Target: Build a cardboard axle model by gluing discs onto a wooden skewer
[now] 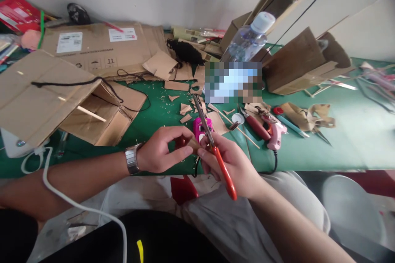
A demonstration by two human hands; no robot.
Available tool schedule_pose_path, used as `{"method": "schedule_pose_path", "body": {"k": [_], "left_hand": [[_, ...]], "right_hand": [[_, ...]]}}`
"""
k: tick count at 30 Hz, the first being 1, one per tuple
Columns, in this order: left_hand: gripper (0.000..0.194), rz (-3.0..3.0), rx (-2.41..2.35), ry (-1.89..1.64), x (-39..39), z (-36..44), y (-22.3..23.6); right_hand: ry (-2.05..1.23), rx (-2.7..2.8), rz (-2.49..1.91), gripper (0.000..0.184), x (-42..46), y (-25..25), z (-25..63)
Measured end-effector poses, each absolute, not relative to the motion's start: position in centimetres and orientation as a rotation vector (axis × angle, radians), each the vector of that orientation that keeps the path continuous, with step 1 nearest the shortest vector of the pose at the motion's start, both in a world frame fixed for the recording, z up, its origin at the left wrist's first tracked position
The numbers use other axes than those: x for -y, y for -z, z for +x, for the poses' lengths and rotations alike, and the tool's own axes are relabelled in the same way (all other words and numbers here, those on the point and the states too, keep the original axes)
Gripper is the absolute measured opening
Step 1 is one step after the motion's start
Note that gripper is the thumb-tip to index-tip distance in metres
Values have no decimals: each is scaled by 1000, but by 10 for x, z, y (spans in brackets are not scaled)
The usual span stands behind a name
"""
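My right hand (237, 164) is closed around a pair of scissors (224, 172) with red handles, the blades pointing up and away over the table. Its thumb and a finger also meet a small cardboard piece (194, 145). From the other side my left hand (160, 148), with a metal watch on the wrist, pinches that same piece between thumb and fingers. Just beyond the hands sits a magenta plastic object (200, 125), partly hidden by the scissors. Cardboard scraps (185, 109) lie scattered past it on the green table (163, 117).
At left stands a cardboard structure (46, 90) with a stick and black cord. A flattened carton (98, 45) lies behind. On the right are a pink glue gun (277, 135), a red-handled knife (257, 126), a water bottle (245, 43) and a cardboard box (293, 61). A white cable (80, 203) crosses my left arm.
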State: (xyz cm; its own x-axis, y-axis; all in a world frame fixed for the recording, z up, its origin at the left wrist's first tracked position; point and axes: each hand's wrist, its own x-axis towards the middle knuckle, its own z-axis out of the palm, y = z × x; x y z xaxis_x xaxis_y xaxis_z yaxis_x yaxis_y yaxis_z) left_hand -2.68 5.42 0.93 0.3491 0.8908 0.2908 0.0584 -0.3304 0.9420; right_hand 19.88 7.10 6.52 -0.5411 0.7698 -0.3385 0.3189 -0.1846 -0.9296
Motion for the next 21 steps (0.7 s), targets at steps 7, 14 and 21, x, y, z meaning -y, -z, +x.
{"method": "schedule_pose_path", "body": {"k": [7,14,21], "left_hand": [[23,1832,-805,-1112,-56,-28,-10],[19,1778,-1294,-1229,-77,-38,1],[12,2207,-1515,-980,-101,-42,17]], "right_hand": [[-1816,1750,-1232,31,-70,-68,198],[-1756,1671,-1242,32,-78,-74,205],[-1692,1595,-1247,35,-83,-85,220]]}}
